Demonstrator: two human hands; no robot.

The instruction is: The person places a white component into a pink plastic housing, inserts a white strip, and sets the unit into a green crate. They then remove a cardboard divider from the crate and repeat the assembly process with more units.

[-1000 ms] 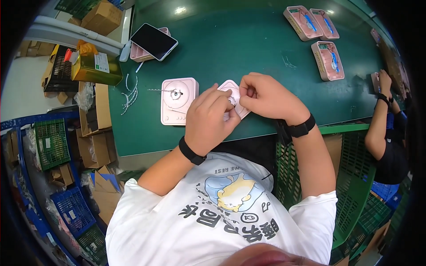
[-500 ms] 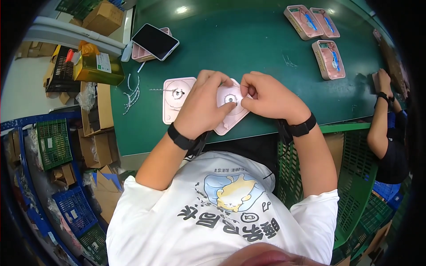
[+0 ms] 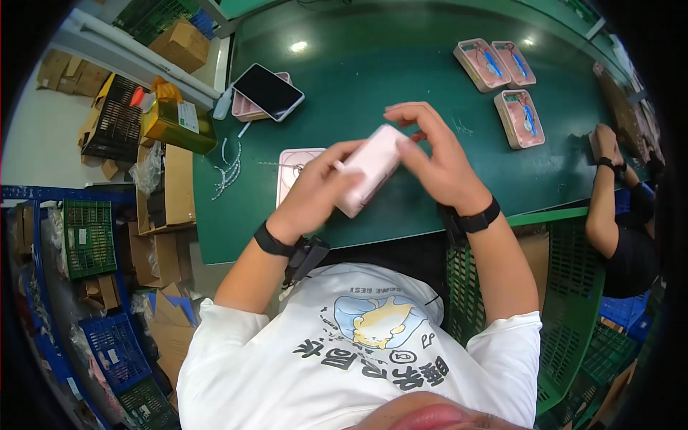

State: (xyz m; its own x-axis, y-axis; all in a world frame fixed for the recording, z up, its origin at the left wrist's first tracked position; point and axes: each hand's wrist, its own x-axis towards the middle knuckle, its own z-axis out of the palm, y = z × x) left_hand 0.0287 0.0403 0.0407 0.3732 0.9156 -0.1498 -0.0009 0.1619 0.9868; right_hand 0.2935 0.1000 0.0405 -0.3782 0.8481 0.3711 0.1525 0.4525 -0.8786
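A pink plastic casing (image 3: 374,166) is tipped up on its side, slightly blurred, over the green table. My left hand (image 3: 319,188) grips its lower left part, with the thumb across the near face. At the casing's upper right end is my right hand (image 3: 443,161), fingers spread and curved, the thumb at the casing's edge. Partly hidden behind my left hand lies a second pink casing part (image 3: 287,159) with a round recess. A thin twisted strand (image 3: 272,164) reaches out from it to the left.
Three open pink casings (image 3: 519,118) with blue parts and wires sit at the far right. A phone (image 3: 269,91) rests on another pink casing at the far left, near loose pale strands (image 3: 228,172). Another person's arm (image 3: 603,197) reaches in at the right edge.
The casing that lay flat between my hands is now lifted and turned on its side. My right hand has opened from its pinch. The view has shifted slightly.
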